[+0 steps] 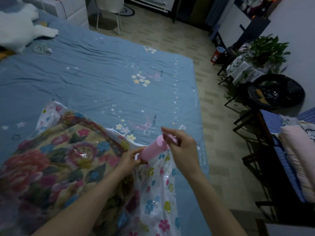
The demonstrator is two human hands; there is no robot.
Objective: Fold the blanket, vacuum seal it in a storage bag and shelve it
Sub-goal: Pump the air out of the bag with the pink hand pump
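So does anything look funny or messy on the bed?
Nothing looks spilled or broken. The flowery blanket is inside the storage bag, still puffy, and the bag's loose end lies crumpled near the bed's edge. Both hands hold the pink pump: left hand at its base, right hand at the top.

Blanket (51, 159) cut off at left/bottom edge; pump (153, 150) base hidden behind left hand (129, 159); handle blurred.

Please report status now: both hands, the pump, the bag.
Left hand grips base of pink pump; right hand grips its handle. Floral blanket inside storage bag on bed. Nothing in the way.
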